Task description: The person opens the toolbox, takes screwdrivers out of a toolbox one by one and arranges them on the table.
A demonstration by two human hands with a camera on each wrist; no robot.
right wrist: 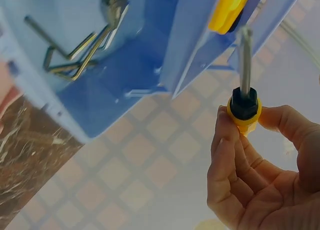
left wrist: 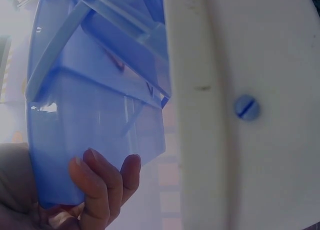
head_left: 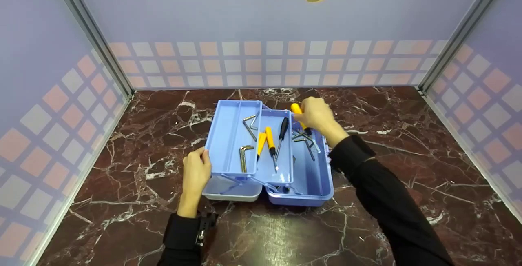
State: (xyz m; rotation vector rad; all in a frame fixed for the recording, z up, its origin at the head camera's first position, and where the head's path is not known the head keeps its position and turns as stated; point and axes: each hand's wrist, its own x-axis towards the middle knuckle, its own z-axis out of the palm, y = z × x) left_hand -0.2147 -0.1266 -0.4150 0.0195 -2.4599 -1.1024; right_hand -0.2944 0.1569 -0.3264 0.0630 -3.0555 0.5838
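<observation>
An open blue toolbox with cantilever trays stands in the head view's middle. My left hand grips the outer left edge of its upper tray; in the left wrist view the fingers curl round the tray's edge. My right hand pinches a yellow-handled screwdriver over the back of the right-hand bin; its metal shaft shows in the right wrist view. Another tray holds a yellow screwdriver and a black-handled screwdriver. A further yellow handle is partly hidden.
Several hex keys lie in the upper tray, and more hex keys lie in the right bin. Under the upper tray is the pale lid. Patterned walls enclose the dark marbled tabletop.
</observation>
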